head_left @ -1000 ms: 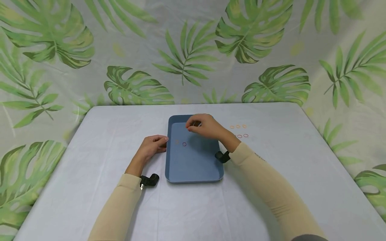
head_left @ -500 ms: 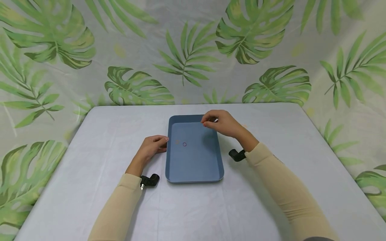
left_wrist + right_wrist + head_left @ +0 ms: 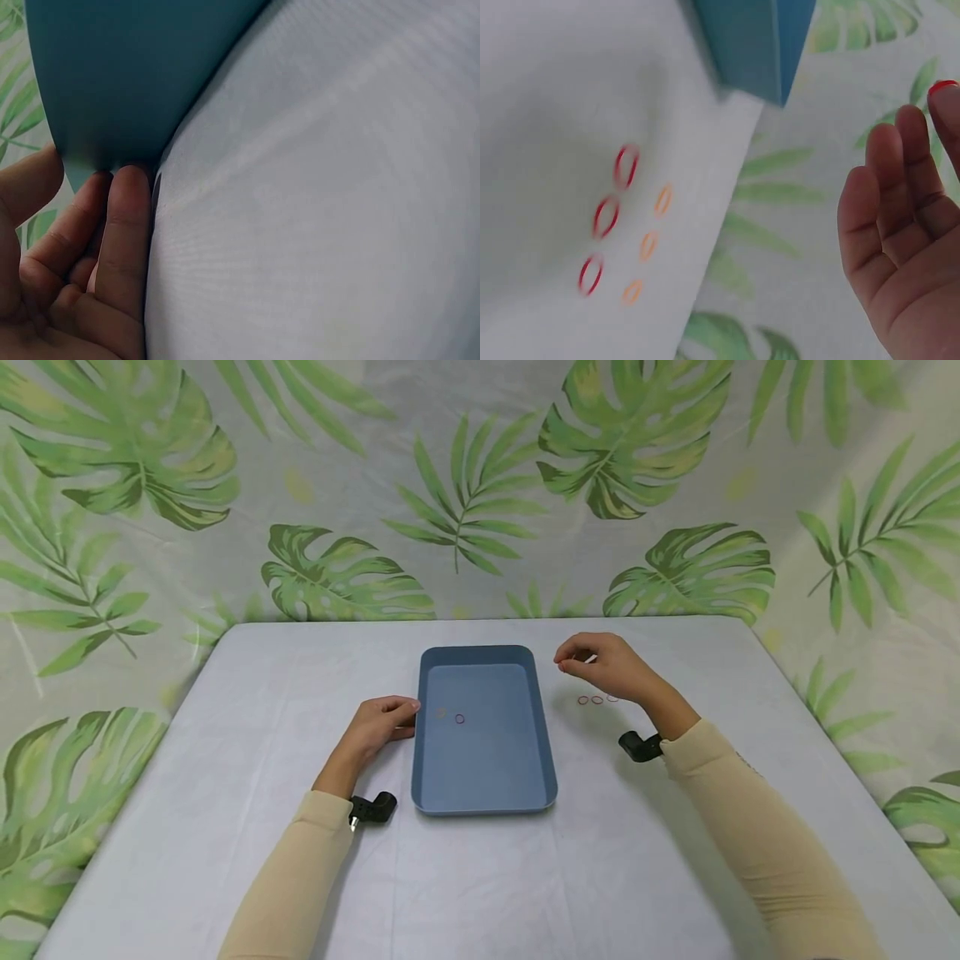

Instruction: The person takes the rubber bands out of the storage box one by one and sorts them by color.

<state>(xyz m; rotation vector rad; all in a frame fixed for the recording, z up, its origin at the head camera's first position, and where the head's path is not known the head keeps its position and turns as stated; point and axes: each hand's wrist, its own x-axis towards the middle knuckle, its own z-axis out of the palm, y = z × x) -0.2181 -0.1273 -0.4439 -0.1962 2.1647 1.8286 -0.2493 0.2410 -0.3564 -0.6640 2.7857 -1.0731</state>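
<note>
A blue-grey tray [image 3: 491, 768] lies on the table, with one red rubber band [image 3: 460, 719] and a faint orange band [image 3: 441, 713] inside, towards its left wall. My left hand [image 3: 378, 722] holds the tray's left side, thumb at the rim and fingertips against the outer wall. To the right of the tray, my right hand [image 3: 611, 668] is raised over the table, thumb and index tips close together. A thin red rubber band [image 3: 943, 85] shows at the index fingertip in the right wrist view; the thumb is outside that view.
Three red rubber bands [image 3: 616, 168] lie in a row right of the tray, beside a row of three orange ones [image 3: 657, 201]. My right hand hides the orange row in the head view. A leaf-patterned cloth [image 3: 480, 502] hangs behind the white table [image 3: 480, 885].
My right hand has moved from over the tray to the right, past its rim, uncovering the red bands and covering the orange ones. My left hand and the tray have stayed put.
</note>
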